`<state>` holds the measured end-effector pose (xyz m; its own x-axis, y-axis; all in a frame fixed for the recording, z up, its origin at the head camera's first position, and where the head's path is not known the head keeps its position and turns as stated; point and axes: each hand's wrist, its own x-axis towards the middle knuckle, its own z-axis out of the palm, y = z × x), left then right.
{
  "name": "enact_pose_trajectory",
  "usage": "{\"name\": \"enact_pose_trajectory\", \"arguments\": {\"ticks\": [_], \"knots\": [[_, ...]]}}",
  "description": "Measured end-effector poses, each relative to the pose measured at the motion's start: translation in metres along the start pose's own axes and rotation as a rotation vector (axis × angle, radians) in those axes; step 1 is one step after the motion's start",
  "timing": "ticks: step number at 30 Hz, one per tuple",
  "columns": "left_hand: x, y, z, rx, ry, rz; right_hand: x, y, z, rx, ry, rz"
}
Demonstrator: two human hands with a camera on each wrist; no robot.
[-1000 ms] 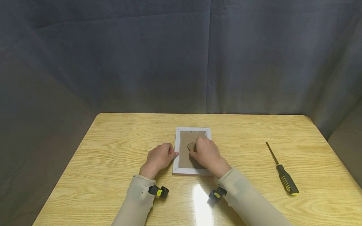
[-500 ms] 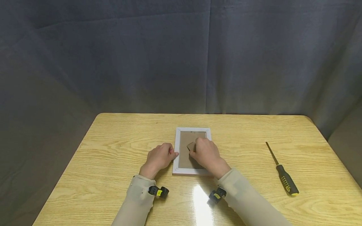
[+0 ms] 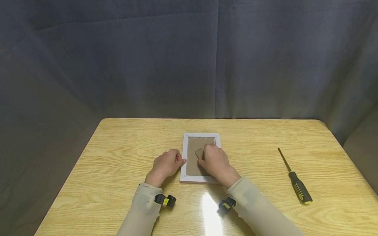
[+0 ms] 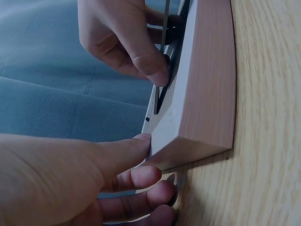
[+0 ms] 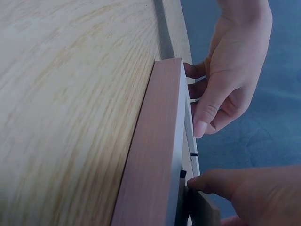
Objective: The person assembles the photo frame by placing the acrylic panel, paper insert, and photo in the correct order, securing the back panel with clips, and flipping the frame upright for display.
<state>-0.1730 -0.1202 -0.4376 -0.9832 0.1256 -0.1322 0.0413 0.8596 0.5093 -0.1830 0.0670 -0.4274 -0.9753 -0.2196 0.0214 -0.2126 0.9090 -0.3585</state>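
Observation:
A picture frame with a white border and pinkish wooden sides lies back up on the table, its brown backing showing. My left hand holds its left edge, thumb on the white border and fingertips against the side. Over the backing, my right hand pinches a thin brown flap that looks like the frame's stand. The flap stands tilted up from the backing, its edge showing below the thumb in the left wrist view. The palm hides much of it from the head view.
To the right, a screwdriver with a black and yellow handle lies on the wooden table. Dark grey curtains hang behind the table and at both sides. Both wrists wear small black cameras.

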Motion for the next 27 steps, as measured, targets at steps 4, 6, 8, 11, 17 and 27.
{"name": "enact_pose_trajectory", "arguments": {"ticks": [4, 6, 8, 11, 17, 27], "knots": [[-0.0001, 0.0002, -0.0002, 0.000, 0.003, 0.006, -0.0001, -0.0005, -0.0003, -0.037, 0.007, 0.000], [-0.0002, 0.0002, -0.0002, 0.000, 0.004, 0.007, -0.0002, -0.0007, -0.0006, -0.056, 0.011, 0.001], [-0.0002, 0.0001, 0.0000, -0.001, 0.005, 0.008, -0.0003, -0.0009, -0.0008, -0.071, 0.015, 0.001], [0.0003, -0.0001, 0.0003, -0.002, 0.004, 0.008, -0.0009, -0.0011, -0.0008, -0.084, 0.016, 0.003], [0.0006, -0.0001, 0.0002, -0.009, 0.011, 0.014, -0.0023, -0.0008, 0.0004, -0.087, 0.032, 0.000], [0.0004, -0.0008, 0.0006, -0.008, 0.007, 0.011, -0.0033, -0.0005, 0.0036, -0.091, 0.017, 0.015]]}}
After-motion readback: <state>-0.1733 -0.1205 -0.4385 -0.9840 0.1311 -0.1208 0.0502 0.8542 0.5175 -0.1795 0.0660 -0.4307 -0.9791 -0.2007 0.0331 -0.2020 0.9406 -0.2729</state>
